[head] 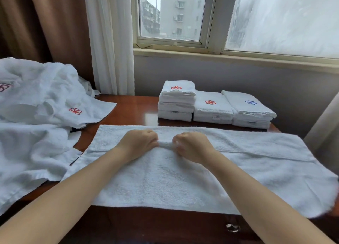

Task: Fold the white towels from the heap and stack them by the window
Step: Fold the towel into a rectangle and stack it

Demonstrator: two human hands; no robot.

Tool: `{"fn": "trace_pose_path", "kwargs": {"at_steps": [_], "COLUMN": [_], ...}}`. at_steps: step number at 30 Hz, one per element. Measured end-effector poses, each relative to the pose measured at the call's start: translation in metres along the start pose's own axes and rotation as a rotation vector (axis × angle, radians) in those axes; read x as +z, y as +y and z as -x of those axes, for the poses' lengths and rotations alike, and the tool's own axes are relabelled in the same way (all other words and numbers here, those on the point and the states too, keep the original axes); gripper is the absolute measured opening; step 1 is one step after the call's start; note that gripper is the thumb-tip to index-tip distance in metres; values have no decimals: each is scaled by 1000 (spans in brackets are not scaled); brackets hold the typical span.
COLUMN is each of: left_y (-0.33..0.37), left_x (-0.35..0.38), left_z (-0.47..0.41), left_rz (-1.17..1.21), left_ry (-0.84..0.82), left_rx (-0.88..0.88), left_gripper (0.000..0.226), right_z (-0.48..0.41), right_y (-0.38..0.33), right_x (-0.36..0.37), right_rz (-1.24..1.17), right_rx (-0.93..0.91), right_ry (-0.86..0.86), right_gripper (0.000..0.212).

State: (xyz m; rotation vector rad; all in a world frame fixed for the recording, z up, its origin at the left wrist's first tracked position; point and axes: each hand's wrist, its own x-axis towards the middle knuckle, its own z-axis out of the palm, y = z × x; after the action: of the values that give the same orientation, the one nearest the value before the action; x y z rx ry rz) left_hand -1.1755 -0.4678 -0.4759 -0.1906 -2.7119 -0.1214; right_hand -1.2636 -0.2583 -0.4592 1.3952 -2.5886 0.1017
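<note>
Left hand (pixel 140 144) and right hand (pixel 192 146) are both pinching a small ridge at the middle of the towel (pixel 165 179), which is lying spread across the table (pixel 135 106). The heap (pixel 36 100) is sitting to the left, and three folded stacks (pixel 212 106) are lining up under the window (pixel 170 14).

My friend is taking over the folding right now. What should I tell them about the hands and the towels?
Hands: left hand and right hand both pinch a small ridge in the middle of the towel, which lies spread on the table.
Done: three stacks of folded towels stand below the window.
Left: fold this towel, stack it, then work through the heap on the left.
</note>
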Motion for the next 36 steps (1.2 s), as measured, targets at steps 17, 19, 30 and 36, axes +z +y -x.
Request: {"fn": "trace_pose_path", "kwargs": {"at_steps": [17, 19, 30, 36], "left_y": [-38, -49, -99, -119], "left_x": [-3, -5, -14, -8], "left_z": [12, 15, 45, 40], "left_rz": [190, 147, -7, 18], "left_ry": [112, 69, -110, -357], "left_rx": [-339, -419, -563, -583], "left_gripper": [29, 22, 37, 55], "right_z": [-13, -24, -90, -95], "right_y": [-10, -19, -72, -78], "right_x": [5, 9, 19, 49], "right_rz": [-307, -355, -476, -268], "right_rx": [222, 211, 85, -49], "right_ry": [185, 160, -129, -247], "right_gripper": [21, 27, 30, 61]}}
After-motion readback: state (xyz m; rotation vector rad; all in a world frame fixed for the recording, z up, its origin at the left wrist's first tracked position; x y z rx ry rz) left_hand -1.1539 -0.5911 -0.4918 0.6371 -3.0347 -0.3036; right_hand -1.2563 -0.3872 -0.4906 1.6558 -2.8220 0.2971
